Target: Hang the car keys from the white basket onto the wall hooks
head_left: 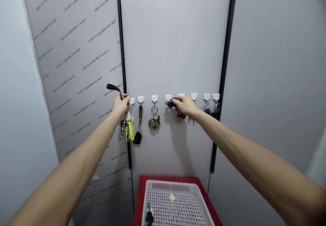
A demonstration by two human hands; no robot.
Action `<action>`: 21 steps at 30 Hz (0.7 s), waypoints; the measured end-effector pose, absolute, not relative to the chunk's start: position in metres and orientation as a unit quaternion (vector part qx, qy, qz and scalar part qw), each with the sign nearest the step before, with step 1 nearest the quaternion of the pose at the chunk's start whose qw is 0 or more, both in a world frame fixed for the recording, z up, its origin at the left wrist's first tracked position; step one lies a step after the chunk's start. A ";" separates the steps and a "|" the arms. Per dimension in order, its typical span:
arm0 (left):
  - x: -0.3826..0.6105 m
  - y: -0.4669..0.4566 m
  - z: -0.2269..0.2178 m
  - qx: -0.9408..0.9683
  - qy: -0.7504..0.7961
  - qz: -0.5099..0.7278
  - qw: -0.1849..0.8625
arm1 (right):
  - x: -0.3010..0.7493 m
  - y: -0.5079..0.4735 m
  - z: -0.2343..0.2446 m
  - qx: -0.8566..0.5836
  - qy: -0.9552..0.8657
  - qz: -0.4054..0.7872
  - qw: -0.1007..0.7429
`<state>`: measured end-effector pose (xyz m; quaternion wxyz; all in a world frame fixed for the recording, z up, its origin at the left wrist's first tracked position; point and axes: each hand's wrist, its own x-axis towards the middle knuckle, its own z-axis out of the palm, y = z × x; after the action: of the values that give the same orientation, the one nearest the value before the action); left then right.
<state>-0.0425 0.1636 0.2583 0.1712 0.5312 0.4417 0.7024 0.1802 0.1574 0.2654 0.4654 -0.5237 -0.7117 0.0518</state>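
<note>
A row of white wall hooks (154,98) runs across the grey panel. My left hand (120,105) is closed on a key bunch with a black strap (113,87) and a yellow-green fob (129,131), held at the leftmost hook (132,101). My right hand (185,105) is closed on a dark key set (170,103) at the hook (168,98) near the middle. Beside my left hand hang a black car fob (138,137) on a brown strap and a key ring with a dull green tag (154,121). More dark keys (212,110) hang on the right hooks.
Below stands a white perforated basket (175,186) on a red surface (141,192), holding a dark key (149,216) and a small yellow piece (172,197). Black vertical strips (225,69) edge the panel. A film-covered panel (73,63) with printed text is on the left.
</note>
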 end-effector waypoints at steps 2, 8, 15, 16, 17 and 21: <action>-0.041 0.167 0.252 0.559 0.459 0.662 0.195 | 0.176 0.161 0.276 -0.514 -0.704 0.036 0.488; -0.014 0.182 0.200 0.566 0.563 0.581 0.154 | 0.157 0.154 0.277 -0.450 -0.819 -0.017 0.355; 0.000 0.179 0.195 0.581 0.584 0.545 0.158 | 0.177 0.148 0.239 -0.441 -0.794 -0.112 0.404; -0.002 0.177 0.201 0.587 0.570 0.551 0.161 | 0.180 0.147 0.237 -0.442 -0.793 -0.109 0.404; -0.004 0.176 0.207 0.593 0.557 0.559 0.160 | 0.183 0.147 0.236 -0.442 -0.795 -0.099 0.404; -0.009 0.171 0.239 0.596 0.511 0.604 0.141 | 0.182 0.150 0.246 -0.438 -0.765 -0.007 0.472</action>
<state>-0.0092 0.1713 0.2395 0.1406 0.5956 0.5112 0.6035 0.1822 0.1500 0.2464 0.4725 -0.4378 -0.7649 -0.0070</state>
